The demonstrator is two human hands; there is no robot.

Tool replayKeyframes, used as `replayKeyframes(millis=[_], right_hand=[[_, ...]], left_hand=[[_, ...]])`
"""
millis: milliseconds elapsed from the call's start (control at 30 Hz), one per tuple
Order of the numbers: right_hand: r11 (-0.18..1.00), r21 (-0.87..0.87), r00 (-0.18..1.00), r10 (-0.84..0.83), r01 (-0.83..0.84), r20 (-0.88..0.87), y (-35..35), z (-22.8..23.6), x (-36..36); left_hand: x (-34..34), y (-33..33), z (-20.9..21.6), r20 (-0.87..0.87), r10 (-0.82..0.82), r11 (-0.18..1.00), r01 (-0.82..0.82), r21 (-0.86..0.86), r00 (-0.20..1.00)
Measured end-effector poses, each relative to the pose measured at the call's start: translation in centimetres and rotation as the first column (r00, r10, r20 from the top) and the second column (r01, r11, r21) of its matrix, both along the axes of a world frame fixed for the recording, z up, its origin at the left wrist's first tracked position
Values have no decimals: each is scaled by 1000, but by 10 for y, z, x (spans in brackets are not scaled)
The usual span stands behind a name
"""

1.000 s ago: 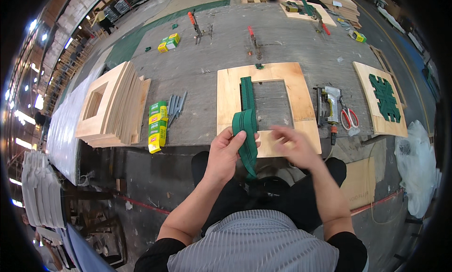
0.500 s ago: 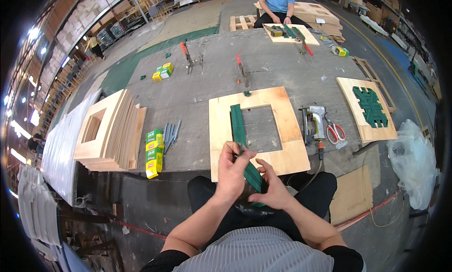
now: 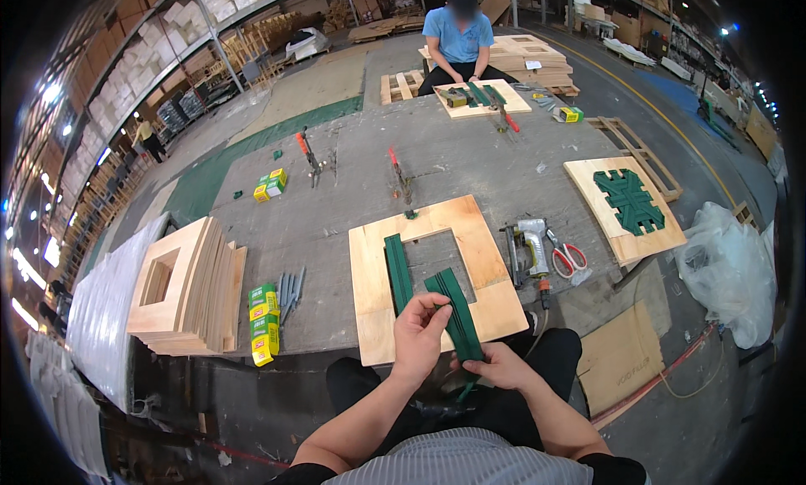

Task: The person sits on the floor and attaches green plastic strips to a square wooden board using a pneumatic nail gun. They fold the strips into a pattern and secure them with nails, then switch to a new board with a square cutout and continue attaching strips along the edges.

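Green webbing (image 3: 460, 324), flat and fairly stiff-looking with darker lines along its length, slants between the two hands on my feed. Its upper end lies over the opening of a pale wooden frame (image 3: 487, 241); its lower part passes the near edge, where a narrow tail hangs. I have the left hand (image 3: 420, 335) pinching the band's side between thumb and fingers, and the right hand (image 3: 505, 367) pinching lower down, thumb on top, other fingers partly hidden. Another green strip (image 3: 398, 271) runs along the frame's left side; from here I cannot tell whether the two join behind the left hand.
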State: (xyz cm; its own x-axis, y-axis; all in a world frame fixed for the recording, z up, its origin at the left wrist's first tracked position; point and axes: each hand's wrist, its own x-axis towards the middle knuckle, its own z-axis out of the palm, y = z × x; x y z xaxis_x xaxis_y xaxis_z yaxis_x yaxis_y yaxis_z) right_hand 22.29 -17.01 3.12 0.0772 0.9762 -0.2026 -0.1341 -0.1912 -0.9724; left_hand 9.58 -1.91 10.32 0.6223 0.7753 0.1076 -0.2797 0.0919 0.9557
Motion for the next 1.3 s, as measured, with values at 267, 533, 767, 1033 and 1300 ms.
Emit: replayKeyframes(millis=[267,533,767,1033,1300], right_hand=[[803,284,852,-497,523,-165,27,49,14],[700,418,764,-645,579,20,29,46,-17],[674,606,646,-693,422,320,26,53,-15],[708,576,598,-684,408,418,20,58,-13],[712,590,571,-683,381,455,18,64,-10]], left_hand=[[2,-30,-20,-105,-68,976,88,199,992],[-11,-23,-23,-75,-16,998,21,63,997],[-16,-13,-23,-74,-76,993,82,87,994],[-18,-16,-18,-182,-21,929,87,360,983],[-13,-19,-10,-221,132,811,23,585,966]])
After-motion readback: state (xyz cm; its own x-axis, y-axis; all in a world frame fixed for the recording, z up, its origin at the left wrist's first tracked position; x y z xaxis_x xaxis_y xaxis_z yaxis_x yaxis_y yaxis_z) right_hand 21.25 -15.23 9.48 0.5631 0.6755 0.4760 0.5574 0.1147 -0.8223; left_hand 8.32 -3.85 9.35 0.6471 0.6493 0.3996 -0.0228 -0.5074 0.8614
